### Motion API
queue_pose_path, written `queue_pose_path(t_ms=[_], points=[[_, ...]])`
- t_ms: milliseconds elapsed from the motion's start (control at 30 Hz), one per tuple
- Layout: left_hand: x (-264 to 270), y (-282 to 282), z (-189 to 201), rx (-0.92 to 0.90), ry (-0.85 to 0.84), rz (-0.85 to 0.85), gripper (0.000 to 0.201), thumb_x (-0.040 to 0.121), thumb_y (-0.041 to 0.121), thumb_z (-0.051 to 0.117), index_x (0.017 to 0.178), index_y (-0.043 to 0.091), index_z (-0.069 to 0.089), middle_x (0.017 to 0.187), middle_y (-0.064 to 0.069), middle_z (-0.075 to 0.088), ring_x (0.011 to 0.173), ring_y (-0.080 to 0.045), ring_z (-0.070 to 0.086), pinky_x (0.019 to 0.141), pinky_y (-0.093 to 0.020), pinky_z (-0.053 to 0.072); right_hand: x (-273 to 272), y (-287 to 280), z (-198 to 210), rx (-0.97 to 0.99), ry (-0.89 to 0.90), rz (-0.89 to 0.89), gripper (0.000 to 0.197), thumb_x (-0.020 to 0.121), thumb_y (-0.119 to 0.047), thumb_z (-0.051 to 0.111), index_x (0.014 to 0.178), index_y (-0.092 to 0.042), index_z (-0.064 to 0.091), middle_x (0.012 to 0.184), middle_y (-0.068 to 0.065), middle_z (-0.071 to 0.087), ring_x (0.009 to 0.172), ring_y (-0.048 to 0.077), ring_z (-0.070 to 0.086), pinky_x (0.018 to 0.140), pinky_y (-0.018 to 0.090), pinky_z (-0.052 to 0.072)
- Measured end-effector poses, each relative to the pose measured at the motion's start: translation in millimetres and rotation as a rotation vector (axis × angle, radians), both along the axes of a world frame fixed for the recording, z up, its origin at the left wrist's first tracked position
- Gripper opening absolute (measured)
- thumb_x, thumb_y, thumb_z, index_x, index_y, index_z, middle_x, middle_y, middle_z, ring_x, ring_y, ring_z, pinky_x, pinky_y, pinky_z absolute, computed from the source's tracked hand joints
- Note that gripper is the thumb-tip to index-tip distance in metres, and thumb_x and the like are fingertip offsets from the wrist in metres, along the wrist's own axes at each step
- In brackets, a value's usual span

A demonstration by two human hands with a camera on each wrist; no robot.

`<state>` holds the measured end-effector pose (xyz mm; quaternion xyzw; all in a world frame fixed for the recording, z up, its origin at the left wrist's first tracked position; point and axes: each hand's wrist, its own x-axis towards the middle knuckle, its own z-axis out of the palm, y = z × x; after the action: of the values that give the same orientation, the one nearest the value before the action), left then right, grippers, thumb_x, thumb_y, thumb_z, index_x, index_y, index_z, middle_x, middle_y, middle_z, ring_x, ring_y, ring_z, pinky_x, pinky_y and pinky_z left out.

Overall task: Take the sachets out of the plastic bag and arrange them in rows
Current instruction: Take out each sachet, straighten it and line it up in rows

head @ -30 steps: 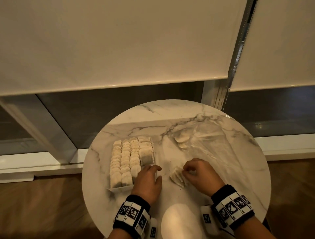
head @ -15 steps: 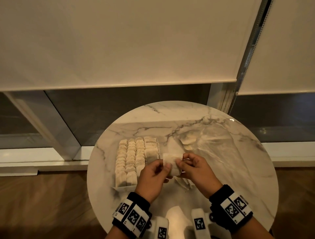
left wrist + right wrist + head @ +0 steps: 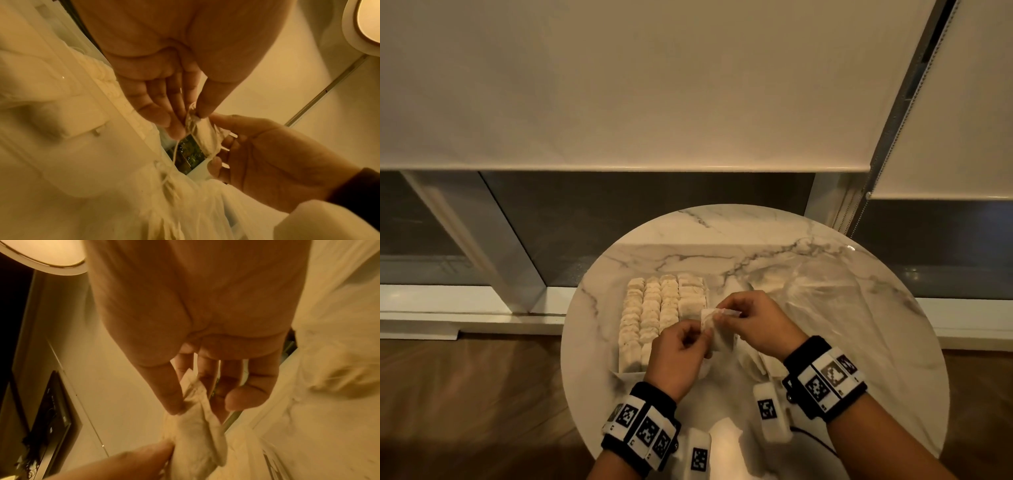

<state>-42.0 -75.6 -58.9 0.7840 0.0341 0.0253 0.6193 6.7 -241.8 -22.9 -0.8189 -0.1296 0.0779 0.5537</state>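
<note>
Both hands hold one small white sachet (image 3: 717, 323) up over the middle of the round marble table (image 3: 876, 383). My left hand (image 3: 703, 339) pinches its near side between thumb and fingers, and my right hand (image 3: 722, 313) pinches its top edge. The left wrist view shows the sachet (image 3: 202, 134) between both hands, a thin string (image 3: 174, 151) hanging from it. In the right wrist view the sachet (image 3: 197, 421) is crumpled under my thumb. Several rows of sachets (image 3: 661, 308) lie to the left. The clear plastic bag (image 3: 825, 291) lies flattened at the right.
A few loose sachets (image 3: 753, 359) lie on the table under my right wrist. The rows sit on a white sheet or tray whose near edge (image 3: 626, 371) shows. Window blinds and a sill stand behind the table, with wooden floor around it.
My right hand lifted a sachet off the table. My left hand left the rows and took hold of it too. Both hands now hold it higher, a little to the right.
</note>
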Motion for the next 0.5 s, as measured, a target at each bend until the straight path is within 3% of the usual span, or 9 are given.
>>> queue_pose_path(t_ms=[100,167,200,267,333,400,500], points=[[5,19,-9,0.066,-0.042,0.121,0.009,0.09,0.017,0.069,0.086,0.023,0.073,0.076,0.009,0.072,0.074,-0.009,0.067,0.069,-0.028,0.055,22,10,1,-0.099,-0.046,0.0,0.005,0.089,-0.017,0.073,0.086,-0.014,0.076,0.069,-0.011,0.068,0.063,-0.005,0.06,0.059,0.016,0.046],[6,35,-13,0.365,-0.102,0.179,0.008,0.089,0.026,0.067,0.095,0.027,0.072,0.095,0.012,0.072,0.092,-0.009,0.064,0.082,-0.034,0.054,35,18,0,-0.186,-0.072,-0.007,0.006,0.085,-0.031,0.074,0.083,-0.026,0.075,0.072,-0.009,0.07,0.068,0.002,0.064,0.063,0.029,0.054],[6,44,-15,0.578,-0.107,0.189,0.018,0.089,0.033,0.064,0.106,0.029,0.069,0.111,0.01,0.068,0.106,-0.013,0.06,0.091,-0.036,0.05,40,23,1,-0.23,-0.08,0.0,0.008,0.084,-0.036,0.074,0.081,-0.029,0.074,0.074,-0.009,0.071,0.07,0.006,0.065,0.066,0.032,0.056],[4,55,-18,0.86,-0.01,0.165,0.045,0.09,0.048,0.055,0.132,0.032,0.054,0.143,0.005,0.05,0.134,-0.02,0.041,0.111,-0.04,0.034,48,34,1,-0.322,-0.093,0.04,0.008,0.086,-0.035,0.073,0.082,-0.029,0.072,0.078,-0.008,0.071,0.07,0.006,0.063,0.065,0.029,0.053],[3,61,-22,0.955,0.132,0.103,0.065,0.092,0.06,0.043,0.15,0.031,0.032,0.162,0.0,0.023,0.15,-0.023,0.014,0.123,-0.043,0.011,54,44,1,-0.428,-0.076,0.11,0.006,0.09,-0.03,0.072,0.087,-0.025,0.071,0.084,-0.006,0.071,0.071,0.005,0.061,0.062,0.022,0.049],[3,62,-27,1.004,0.2,0.056,0.073,0.093,0.064,0.035,0.155,0.029,0.017,0.166,-0.002,0.006,0.153,-0.023,-0.002,0.123,-0.045,-0.003,61,52,-3,-0.529,-0.004,0.208,0.006,0.091,-0.028,0.072,0.092,-0.022,0.071,0.088,-0.004,0.071,0.068,0.005,0.061,0.056,0.019,0.048],[1,60,-26,1.054,0.203,0.041,0.075,0.093,0.065,0.033,0.156,0.03,0.014,0.167,-0.002,0.003,0.153,-0.022,-0.005,0.123,-0.047,-0.008,69,61,-7,-0.701,0.055,0.294,0.012,0.089,-0.023,0.073,0.1,-0.019,0.073,0.091,-0.005,0.068,0.072,0.007,0.062,0.059,0.018,0.045]])
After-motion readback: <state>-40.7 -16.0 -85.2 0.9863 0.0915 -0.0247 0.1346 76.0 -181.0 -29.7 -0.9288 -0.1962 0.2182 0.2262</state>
